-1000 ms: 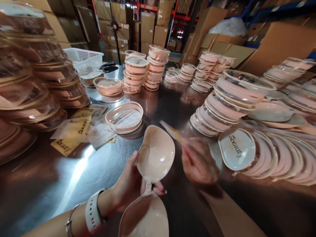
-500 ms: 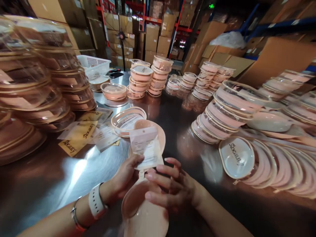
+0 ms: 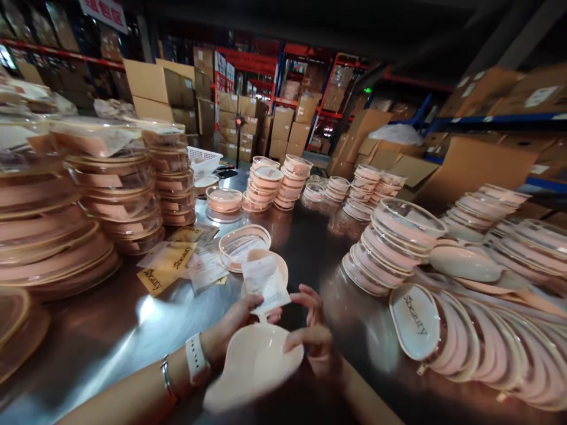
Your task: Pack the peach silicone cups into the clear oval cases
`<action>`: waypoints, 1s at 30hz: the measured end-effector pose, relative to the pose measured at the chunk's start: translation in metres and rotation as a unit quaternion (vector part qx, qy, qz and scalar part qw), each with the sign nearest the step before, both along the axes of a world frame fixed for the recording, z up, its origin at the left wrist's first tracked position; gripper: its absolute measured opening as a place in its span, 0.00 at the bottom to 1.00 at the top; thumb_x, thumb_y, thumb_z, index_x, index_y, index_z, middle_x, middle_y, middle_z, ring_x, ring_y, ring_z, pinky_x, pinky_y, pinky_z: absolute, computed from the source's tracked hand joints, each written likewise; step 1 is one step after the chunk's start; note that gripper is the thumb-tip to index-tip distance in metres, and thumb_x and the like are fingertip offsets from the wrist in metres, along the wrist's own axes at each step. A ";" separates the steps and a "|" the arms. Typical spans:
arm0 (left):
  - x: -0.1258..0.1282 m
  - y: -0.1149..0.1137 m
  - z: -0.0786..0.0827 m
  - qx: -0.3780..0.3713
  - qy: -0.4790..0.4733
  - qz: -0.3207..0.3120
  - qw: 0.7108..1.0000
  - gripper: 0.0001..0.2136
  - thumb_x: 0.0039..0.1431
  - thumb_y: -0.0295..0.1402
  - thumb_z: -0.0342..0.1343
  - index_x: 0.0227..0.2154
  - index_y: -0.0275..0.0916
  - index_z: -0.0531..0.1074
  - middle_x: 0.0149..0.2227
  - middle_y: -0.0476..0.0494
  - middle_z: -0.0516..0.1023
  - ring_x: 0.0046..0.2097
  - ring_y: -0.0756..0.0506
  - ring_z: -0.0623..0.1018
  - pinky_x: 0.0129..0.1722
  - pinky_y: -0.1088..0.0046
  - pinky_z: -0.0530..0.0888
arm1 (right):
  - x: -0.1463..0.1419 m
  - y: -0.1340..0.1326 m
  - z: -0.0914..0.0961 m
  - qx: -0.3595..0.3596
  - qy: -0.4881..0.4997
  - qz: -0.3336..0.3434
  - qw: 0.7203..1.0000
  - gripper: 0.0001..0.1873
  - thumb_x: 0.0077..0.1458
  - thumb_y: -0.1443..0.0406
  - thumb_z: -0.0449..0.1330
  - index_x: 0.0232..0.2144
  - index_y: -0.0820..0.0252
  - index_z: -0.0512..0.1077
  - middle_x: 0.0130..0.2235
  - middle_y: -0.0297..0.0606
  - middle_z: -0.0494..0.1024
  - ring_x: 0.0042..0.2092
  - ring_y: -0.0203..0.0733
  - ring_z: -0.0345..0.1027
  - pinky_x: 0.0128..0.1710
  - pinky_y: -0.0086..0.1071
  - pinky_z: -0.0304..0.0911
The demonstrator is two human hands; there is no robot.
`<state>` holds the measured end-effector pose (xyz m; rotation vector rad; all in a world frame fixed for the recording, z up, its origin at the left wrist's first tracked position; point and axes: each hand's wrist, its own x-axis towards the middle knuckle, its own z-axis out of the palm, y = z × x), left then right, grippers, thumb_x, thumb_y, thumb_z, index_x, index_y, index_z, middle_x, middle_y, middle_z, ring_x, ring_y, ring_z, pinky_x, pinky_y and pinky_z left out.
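Note:
A peach-coloured stick-on bra (image 3: 257,357) with two joined cups hangs between my hands, its near cup hollow side up. My left hand (image 3: 241,319) is closed at the narrow middle link, pinching a white printed slip (image 3: 266,283) that lies over the far cup (image 3: 280,267). My right hand (image 3: 316,339) has its thumb on the near cup's right rim, while its upper fingers reach towards the slip's corner. Just beyond is an oval clear box (image 3: 245,248) with a printed sheet inside. Gold and white cards (image 3: 168,265) lie to the left of it.
Tall stacks of clear-lidded peach boxes (image 3: 115,200) fill the left side. More box stacks (image 3: 385,248) and a fanned row of boxes (image 3: 416,321) are on the right. A white basket (image 3: 204,159) stands at the back of the metal table (image 3: 133,342). Cartons (image 3: 155,88) rise behind.
The view has tilted up, so more shelving shows. The near cup has turned to show its hollow. My right hand has moved from across the link to the cup's right rim.

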<state>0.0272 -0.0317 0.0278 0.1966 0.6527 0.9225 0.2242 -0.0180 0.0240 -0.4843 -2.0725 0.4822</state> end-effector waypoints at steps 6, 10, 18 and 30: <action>0.013 -0.006 -0.001 0.074 0.083 -0.005 0.994 0.17 0.56 0.31 0.64 0.46 0.29 0.73 0.30 0.40 0.81 0.27 0.51 0.80 0.28 0.82 0.75 | -0.023 -0.009 0.007 -0.534 0.253 0.012 0.807 0.37 0.43 0.45 0.74 0.49 0.57 0.71 0.51 0.47 0.77 0.50 0.52 0.73 0.52 0.48 0.69; 0.015 -0.008 -0.007 0.163 0.179 -0.031 0.970 0.28 0.55 0.50 0.63 0.48 0.30 0.71 0.25 0.43 0.78 0.20 0.50 0.76 0.19 0.80 0.72 | -0.030 -0.017 0.004 -0.611 0.276 0.068 0.739 0.37 0.39 0.46 0.76 0.44 0.61 0.72 0.34 0.38 0.79 0.29 0.38 0.71 0.32 0.34 0.71; -0.032 0.004 0.022 0.374 0.362 -0.054 0.852 0.30 0.64 0.56 0.44 0.52 0.37 0.74 0.34 0.36 0.82 0.30 0.40 0.81 0.33 0.64 0.76 | -0.026 -0.008 -0.001 -0.666 0.380 0.073 0.638 0.30 0.35 0.47 0.77 0.35 0.63 0.78 0.32 0.40 0.83 0.31 0.41 0.76 0.37 0.34 0.72; -0.075 0.038 0.004 0.426 0.737 0.191 0.488 0.20 0.58 0.37 0.59 0.53 0.39 0.75 0.67 0.29 0.62 0.70 0.23 0.51 0.67 0.36 0.38 | -0.013 0.004 0.002 -0.605 0.413 0.068 0.677 0.27 0.32 0.50 0.79 0.34 0.54 0.78 0.33 0.33 0.84 0.34 0.42 0.78 0.38 0.37 0.75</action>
